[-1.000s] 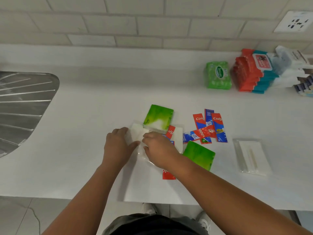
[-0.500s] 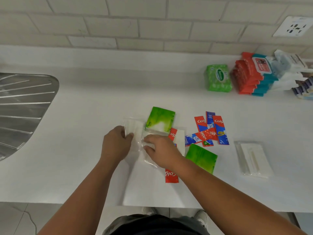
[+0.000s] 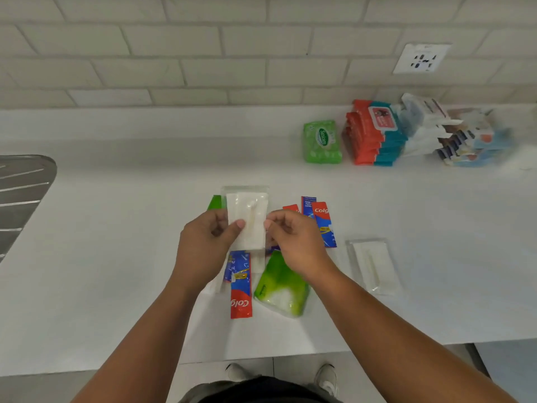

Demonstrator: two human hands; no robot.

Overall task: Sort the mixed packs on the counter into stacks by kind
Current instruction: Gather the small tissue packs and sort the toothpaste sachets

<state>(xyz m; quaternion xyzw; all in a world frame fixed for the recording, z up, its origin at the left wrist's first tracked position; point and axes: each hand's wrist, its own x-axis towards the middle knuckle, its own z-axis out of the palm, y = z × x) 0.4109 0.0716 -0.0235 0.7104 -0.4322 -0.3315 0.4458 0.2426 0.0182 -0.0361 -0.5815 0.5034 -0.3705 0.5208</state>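
Note:
A clear pack with white napkin and toothpick (image 3: 247,216) is lifted above the counter, held upright between both hands. My left hand (image 3: 203,245) pinches its left edge and my right hand (image 3: 293,242) pinches its right edge. Below them lie a red and blue toothpaste sachet (image 3: 240,283) and a green tissue pack (image 3: 280,286). More toothpaste sachets (image 3: 322,222) lie just right of my right hand. Another green pack (image 3: 215,202) peeks out behind the held pack. A second clear napkin pack (image 3: 373,266) lies alone to the right.
Sorted stacks stand at the back right by the wall: a green wipes pack (image 3: 322,142), red and teal packs (image 3: 374,132), white and blue packs (image 3: 459,138). A steel sink drainboard (image 3: 20,193) is at the left. The counter's front edge (image 3: 261,356) runs below the packs.
Both hands have lifted the clear napkin pack off the pile and hold it up; before, they were pressing and gathering it flat on the counter.

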